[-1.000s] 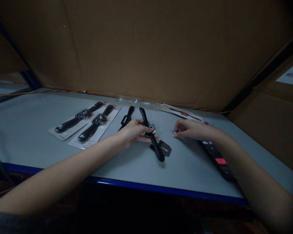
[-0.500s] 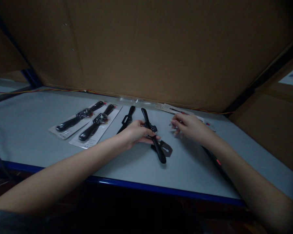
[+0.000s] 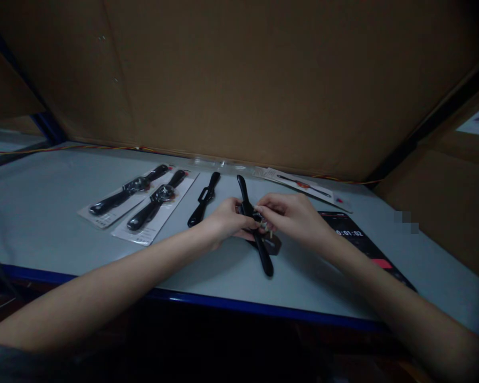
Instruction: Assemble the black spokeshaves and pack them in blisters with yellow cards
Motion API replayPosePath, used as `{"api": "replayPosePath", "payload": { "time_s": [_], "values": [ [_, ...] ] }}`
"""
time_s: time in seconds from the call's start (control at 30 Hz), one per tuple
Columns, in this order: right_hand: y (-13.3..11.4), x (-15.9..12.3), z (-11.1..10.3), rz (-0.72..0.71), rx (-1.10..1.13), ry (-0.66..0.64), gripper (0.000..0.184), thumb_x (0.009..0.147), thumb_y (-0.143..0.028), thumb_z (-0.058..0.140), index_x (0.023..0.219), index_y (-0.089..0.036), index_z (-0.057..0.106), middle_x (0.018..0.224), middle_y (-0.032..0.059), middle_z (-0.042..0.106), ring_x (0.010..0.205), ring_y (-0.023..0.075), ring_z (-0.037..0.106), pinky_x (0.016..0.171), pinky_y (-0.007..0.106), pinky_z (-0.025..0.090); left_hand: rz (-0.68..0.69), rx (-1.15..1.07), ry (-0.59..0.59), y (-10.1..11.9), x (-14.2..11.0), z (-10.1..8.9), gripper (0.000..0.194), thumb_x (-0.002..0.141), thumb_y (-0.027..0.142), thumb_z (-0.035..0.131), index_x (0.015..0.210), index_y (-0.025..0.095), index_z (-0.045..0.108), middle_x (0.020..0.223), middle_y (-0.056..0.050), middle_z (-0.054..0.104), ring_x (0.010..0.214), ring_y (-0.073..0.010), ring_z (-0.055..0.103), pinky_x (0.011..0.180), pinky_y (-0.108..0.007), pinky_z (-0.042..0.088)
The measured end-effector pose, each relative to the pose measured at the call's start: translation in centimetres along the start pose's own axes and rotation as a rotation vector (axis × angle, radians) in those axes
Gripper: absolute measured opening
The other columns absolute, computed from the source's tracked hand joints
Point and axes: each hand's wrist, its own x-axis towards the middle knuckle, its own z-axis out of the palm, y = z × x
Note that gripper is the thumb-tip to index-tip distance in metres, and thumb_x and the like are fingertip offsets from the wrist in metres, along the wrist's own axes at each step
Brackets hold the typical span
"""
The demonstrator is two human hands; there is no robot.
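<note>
I could pass over the left end of the table (image 3: 35, 207), but rightward the packaged tools (image 3: 159, 199) and loose black tool (image 3: 197, 215) obstruct, the left hand (image 3: 226, 218) and right hand (image 3: 290, 211) crowd the middle, and the cardboard wall (image 3: 239, 85) bars the far side

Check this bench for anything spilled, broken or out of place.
Nothing visibly spilled or broken stands out. The dark phone-like device at the right, displaying a timer, looks the odd one out beside the black-handled tools.
</note>
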Motion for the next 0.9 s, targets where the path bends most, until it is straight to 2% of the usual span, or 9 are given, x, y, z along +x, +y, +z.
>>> {"api": "replayPosePath", "payload": {
  "time_s": [0.13,0.23,0.4,0.57,0.8,0.9],
  "values": [
    [-0.23,-0.09,0.29,0.085,0.112,0.02,0.015,0.078,-0.017,0.05,0.077,-0.015,0.064,0.06,0.0027,0.065,0.051,0.0137,0.061,0.048,0.023,0.043,0.0,-0.005,-0.002,-0.1,-0.05,-0.03,0.03,0.066,-0.006,0.062,0.087,0.01,0.048,0.061,0.0,0.061,0.057,-0.0147,0.065,0.055,-0.028,0.055],
    [-0.54,-0.13,0.32,0.101,0.065,0.052,0.014,0.075,-0.015,0.052,0.074,-0.015,0.065,0.057,0.0013,0.064,0.049,0.013,0.06,0.048,0.023,0.043,-0.021,0.008,-0.009,-0.09,-0.12,0.0,0.033,0.067,-0.005,0.062,0.092,0.009,0.047,0.064,-0.002,0.062,0.06,-0.016,0.066,0.058,-0.03,0.056],
    [-0.84,-0.19,0.25,0.006,-0.122,0.094,0.016,0.078,-0.019,0.052,0.074,-0.016,0.068,0.062,0.0026,0.066,0.059,0.0144,0.06,0.055,0.025,0.041,-0.02,0.015,-0.019,0.02,-0.22,0.06,0.03,0.069,-0.006,0.06,0.093,0.009,0.047,0.065,-0.001,0.062,0.059,-0.0137,0.065,0.059,-0.028,0.056],
    [-0.93,-0.19,0.39,-0.092,-0.095,0.074,0.015,0.079,-0.02,0.053,0.077,-0.018,0.068,0.073,0.0041,0.067,0.066,0.0145,0.06,0.06,0.025,0.042,-0.019,0.01,0.002,0.01,-0.23,0.06,0.03,0.068,-0.006,0.06,0.091,0.009,0.047,0.061,0.002,0.058,0.056,-0.0124,0.064,0.058,-0.028,0.055],
    [-0.79,-0.2,0.39,-0.061,-0.114,0.045,0.018,0.069,-0.011,0.055,0.08,-0.016,0.067,0.07,0.0038,0.065,0.063,0.0147,0.059,0.058,0.026,0.044,-0.009,0.011,0.011,-0.12,-0.1,-0.14,0.029,0.066,-0.005,0.062,0.086,0.011,0.048,0.062,0.001,0.059,0.056,-0.0125,0.063,0.058,-0.028,0.055],
    [-0.36,-0.16,0.36,0.017,0.002,0.018,0.017,0.071,-0.013,0.054,0.081,-0.016,0.067,0.071,0.0047,0.067,0.062,0.0155,0.062,0.057,0.026,0.046,-0.018,-0.005,-0.013,-0.01,-0.14,-0.17,0.027,0.068,-0.005,0.06,0.085,0.011,0.047,0.063,0.0,0.06,0.059,-0.0141,0.065,0.059,-0.028,0.055]
  ]
}}
